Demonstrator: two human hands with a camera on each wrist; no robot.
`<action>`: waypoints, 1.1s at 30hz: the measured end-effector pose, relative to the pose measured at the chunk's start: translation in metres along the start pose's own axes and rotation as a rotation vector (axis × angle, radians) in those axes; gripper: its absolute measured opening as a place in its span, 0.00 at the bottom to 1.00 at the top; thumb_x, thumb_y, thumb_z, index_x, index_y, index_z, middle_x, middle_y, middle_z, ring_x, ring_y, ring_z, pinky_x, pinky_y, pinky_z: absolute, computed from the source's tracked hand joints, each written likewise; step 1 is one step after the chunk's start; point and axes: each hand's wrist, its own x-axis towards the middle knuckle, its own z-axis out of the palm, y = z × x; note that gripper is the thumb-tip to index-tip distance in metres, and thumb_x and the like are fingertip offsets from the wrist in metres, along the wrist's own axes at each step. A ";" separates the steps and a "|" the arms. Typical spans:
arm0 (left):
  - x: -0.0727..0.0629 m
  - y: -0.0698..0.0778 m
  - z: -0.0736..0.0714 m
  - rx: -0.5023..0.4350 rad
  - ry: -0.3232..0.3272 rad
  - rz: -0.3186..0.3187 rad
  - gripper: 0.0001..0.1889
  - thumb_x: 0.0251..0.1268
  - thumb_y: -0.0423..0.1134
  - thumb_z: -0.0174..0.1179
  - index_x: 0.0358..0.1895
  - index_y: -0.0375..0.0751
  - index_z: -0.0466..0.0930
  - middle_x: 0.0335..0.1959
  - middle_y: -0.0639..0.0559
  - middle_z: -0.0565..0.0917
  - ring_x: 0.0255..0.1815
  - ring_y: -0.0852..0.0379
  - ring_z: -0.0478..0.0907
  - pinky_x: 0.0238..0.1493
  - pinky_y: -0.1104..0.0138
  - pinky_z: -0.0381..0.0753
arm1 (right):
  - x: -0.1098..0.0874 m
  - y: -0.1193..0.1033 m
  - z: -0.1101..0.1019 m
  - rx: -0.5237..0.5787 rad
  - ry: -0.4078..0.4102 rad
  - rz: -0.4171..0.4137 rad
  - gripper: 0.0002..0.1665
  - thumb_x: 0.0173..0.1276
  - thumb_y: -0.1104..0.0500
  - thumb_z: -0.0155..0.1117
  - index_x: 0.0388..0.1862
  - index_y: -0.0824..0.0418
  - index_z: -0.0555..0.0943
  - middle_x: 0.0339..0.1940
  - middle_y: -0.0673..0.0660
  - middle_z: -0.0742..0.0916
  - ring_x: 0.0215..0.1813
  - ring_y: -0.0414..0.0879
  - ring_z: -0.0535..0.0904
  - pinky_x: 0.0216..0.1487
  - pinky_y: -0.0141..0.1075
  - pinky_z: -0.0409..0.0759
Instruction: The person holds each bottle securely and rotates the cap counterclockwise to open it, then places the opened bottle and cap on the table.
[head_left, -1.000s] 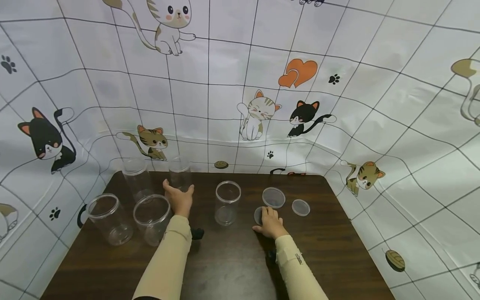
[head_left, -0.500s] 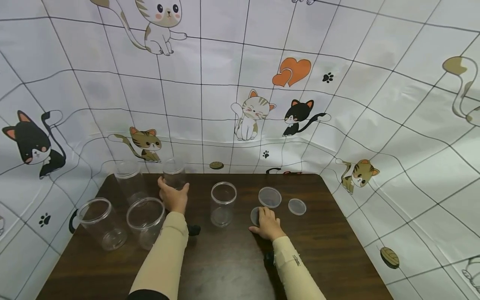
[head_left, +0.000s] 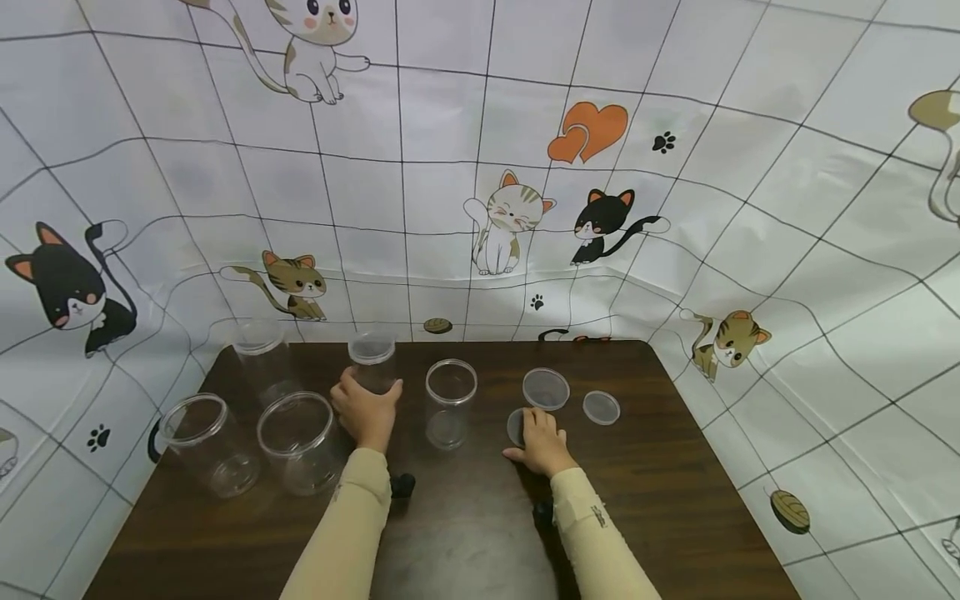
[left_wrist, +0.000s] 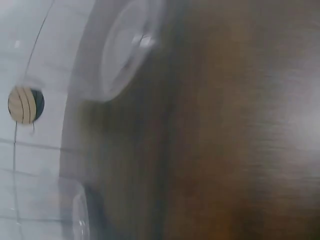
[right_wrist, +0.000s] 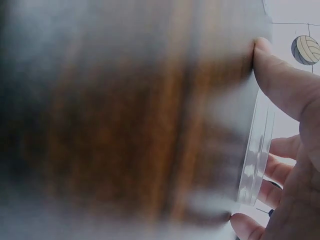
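My left hand (head_left: 367, 408) grips a small clear plastic jar (head_left: 373, 363) at the back of the table. The jar stands upright and has a whitish top; fingers and thumb lie around its lower part. My right hand (head_left: 542, 442) rests over a small round translucent lid (head_left: 516, 427), its fingers covering the lid's right side. In the right wrist view, the thumb (right_wrist: 280, 80) touches the table and the lid's rim (right_wrist: 255, 155) shows close beside the fingers. The left wrist view is blurred and does not show the hand.
An uncovered jar (head_left: 450, 408) stands between the hands. Two wide open jars (head_left: 300, 450) (head_left: 213, 450) and a taller jar (head_left: 264, 362) stand at left. Two more lids, a larger one (head_left: 546, 389) and a smaller one (head_left: 602, 407), lie beyond the right hand. Patterned sheeting (head_left: 450, 183) surrounds the table.
My left hand has closed around the small jar and moved slightly right with it. My right hand stays on the lid. The head view has shifted a little.
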 end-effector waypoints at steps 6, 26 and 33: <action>-0.025 0.015 -0.010 -0.025 -0.037 0.093 0.47 0.43 0.49 0.83 0.64 0.36 0.65 0.60 0.33 0.65 0.60 0.34 0.64 0.59 0.42 0.67 | 0.005 -0.001 -0.007 -0.038 0.000 0.007 0.55 0.61 0.41 0.77 0.74 0.72 0.64 0.69 0.71 0.71 0.68 0.69 0.64 0.56 0.64 0.69; -0.052 0.032 -0.058 -0.065 -0.142 0.246 0.48 0.46 0.53 0.81 0.68 0.39 0.64 0.56 0.44 0.78 0.57 0.41 0.76 0.56 0.46 0.76 | 0.006 -0.079 -0.079 0.278 0.530 -0.128 0.31 0.75 0.49 0.63 0.67 0.68 0.74 0.64 0.65 0.80 0.65 0.62 0.72 0.62 0.60 0.66; -0.059 0.036 -0.065 0.059 -0.118 0.401 0.50 0.43 0.57 0.80 0.67 0.34 0.67 0.50 0.39 0.80 0.51 0.36 0.78 0.51 0.40 0.75 | 0.004 -0.162 -0.086 0.704 0.214 -0.377 0.61 0.64 0.22 0.57 0.76 0.68 0.63 0.69 0.63 0.75 0.70 0.59 0.70 0.70 0.54 0.68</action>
